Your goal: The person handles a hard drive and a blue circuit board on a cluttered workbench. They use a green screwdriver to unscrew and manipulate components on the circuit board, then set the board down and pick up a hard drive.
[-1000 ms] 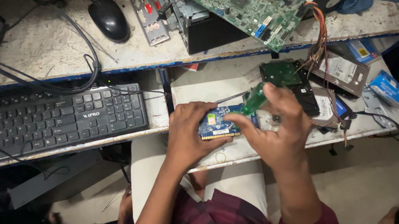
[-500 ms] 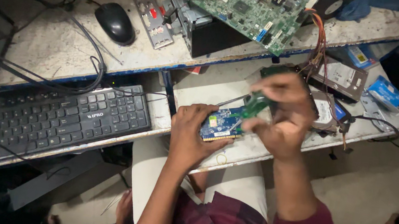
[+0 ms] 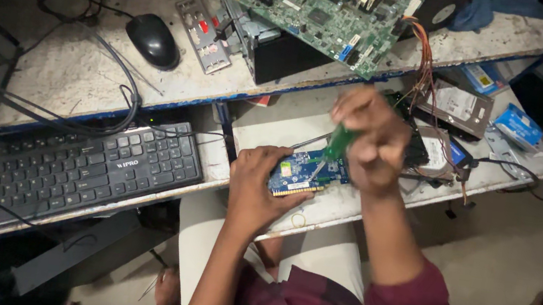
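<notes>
Two hands work over a small blue rectangular circuit card (image 3: 304, 173) lying flat on the lower shelf of a worn white desk (image 3: 81, 84), just right of a black keyboard (image 3: 46, 169). The left hand (image 3: 258, 186) presses down on the card's near edge, fingers curled over it to pin it. The right hand (image 3: 370, 142) is closed in a fist round a green-handled screwdriver (image 3: 335, 148), whose thin shaft slants down to the card's face.

The risk, as I judge it, is the tip skating off a screw: with the shaft tilted, not upright, a hard push could gouge the board or jab the left fingers lying right beside it. A large green motherboard (image 3: 325, 10) overhangs the upper shelf, and orange wires (image 3: 426, 75) trail near the right wrist, which could snag them.
</notes>
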